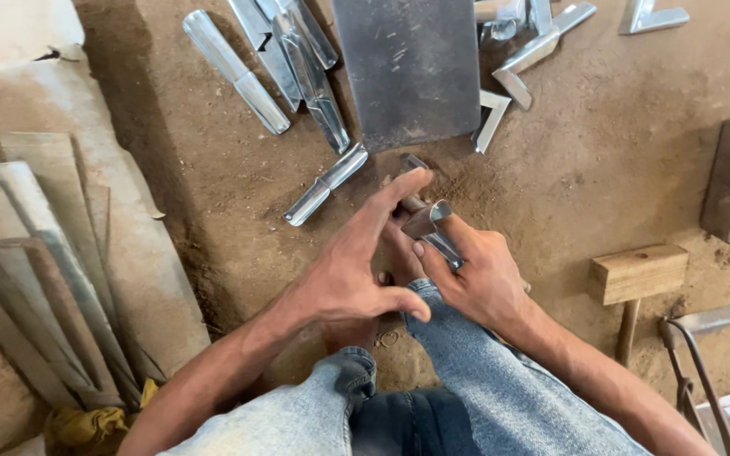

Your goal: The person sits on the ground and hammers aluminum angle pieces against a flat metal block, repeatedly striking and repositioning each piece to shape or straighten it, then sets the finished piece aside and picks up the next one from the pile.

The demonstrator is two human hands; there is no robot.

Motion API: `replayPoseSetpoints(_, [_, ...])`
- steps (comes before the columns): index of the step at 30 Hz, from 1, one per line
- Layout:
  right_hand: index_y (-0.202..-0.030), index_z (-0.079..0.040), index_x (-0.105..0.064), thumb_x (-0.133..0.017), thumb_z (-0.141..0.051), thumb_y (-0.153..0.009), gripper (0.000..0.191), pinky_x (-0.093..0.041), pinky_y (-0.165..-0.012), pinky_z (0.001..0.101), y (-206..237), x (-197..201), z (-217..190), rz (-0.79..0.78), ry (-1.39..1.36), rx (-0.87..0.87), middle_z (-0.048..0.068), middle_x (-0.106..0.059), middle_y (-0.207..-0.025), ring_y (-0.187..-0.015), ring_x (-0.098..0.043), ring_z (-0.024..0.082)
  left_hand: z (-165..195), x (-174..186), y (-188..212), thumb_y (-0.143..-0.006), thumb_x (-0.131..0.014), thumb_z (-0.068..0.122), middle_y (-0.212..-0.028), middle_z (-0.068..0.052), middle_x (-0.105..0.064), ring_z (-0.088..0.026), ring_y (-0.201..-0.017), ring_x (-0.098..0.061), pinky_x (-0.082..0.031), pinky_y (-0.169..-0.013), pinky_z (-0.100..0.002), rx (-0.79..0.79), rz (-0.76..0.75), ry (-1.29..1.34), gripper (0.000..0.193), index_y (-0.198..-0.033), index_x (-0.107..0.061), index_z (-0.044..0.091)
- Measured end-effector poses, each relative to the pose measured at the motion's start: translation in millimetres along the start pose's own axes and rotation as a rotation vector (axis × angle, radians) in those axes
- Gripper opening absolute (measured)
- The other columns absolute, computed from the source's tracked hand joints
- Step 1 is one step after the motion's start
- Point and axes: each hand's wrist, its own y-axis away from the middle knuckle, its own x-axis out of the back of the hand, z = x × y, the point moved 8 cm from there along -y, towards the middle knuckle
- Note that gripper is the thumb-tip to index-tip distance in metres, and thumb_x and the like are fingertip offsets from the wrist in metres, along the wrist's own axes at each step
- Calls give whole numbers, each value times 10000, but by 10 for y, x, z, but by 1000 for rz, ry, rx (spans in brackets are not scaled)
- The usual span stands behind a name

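The right hand's fingers [433,252] are clenched around a small bent metal strip [427,221], thumb pressed along its lower end so the curled tip stands free above the knuckles; held this way, the folded end faces the person and can be looked over or worked. The right hand [479,283] rests just over a denim-clad knee [458,355], which probably steadies it. The left hand [352,270] grasps nothing: its fingers are spread and loose, the forefinger reaching up beside the strip's far end, touching or nearly touching it, as if to guide or feel the fold.

Just beyond the strip lies a dark steel plate [407,67] flat on the dirt floor [601,160], apparently serving as a hard working surface close at hand. Left of the plate, shiny formed metal pieces [297,67] lie loosely fanned within reach; right of the plate are angled metal brackets [525,59]. Well to the right of the strip a wooden mallet [635,279] lies head up on the floor, near the right forearm. Far left of the strip, flat metal strips [35,253] lie stacked against a pale slab.
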Motion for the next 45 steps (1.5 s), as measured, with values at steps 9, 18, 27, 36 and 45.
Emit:
replayPoseSetpoints(9, [-1163, -28, -694, -658, -222, -951, 290, -557, -606, 341, 3, -38, 164, -79, -152, -57, 111, -731, -787, -687, -717, 241, -35, -195, 17, -746, -924, 362, -1735, -143, -282, -325, -1618, -344, -342, -1342, -446, -78, -5, -116, 1234, -1674, -156, 95])
replayPoseSetpoints(18, [-1271, 59, -690, -650, -251, -1003, 411, -281, -493, 216, 211, -359, 577, -480, -976, -394, -71, -499, -693, -568, -387, 28, -69, -185, 97, -891, -840, 118, -1700, -124, -352, -334, -1567, -432, -445, -1296, -424, -57, 40, -111, 921, -1640, -304, 123])
replayPoseSetpoints(27, [-1357, 1, -548, -731, -318, -851, 625, -524, -732, 433, 443, -41, 737, 193, 544, 161, 155, -656, -981, -832, -626, 348, -288, 293, 231, -761, -949, 146, -1580, -166, -481, -279, -1305, -672, -641, -1079, -363, -20, 621, -97, 966, -1575, -432, 102])
replayPoseSetpoints(36, [-1180, -57, -672, -773, -208, -866, 363, -470, -508, 359, 1068, 286, 1445, 75, 165, -250, 100, -602, -632, -533, -560, 205, -642, 782, -283, -700, -954, -17, -1543, -116, -573, -242, -1408, -600, -552, -1193, -362, -128, 512, -177, 951, -1536, -530, 147])
replayPoseSetpoints(45, [-1425, -37, -565, -744, -62, -973, 486, -527, -713, 213, 719, 583, 340, 301, 71, 102, 73, -727, -993, -827, -665, 76, -613, 950, -332, -577, -1020, -12, -1580, -64, -519, -281, -1353, -632, -571, -1151, -409, -156, 535, -173, 1109, -1532, -481, 155])
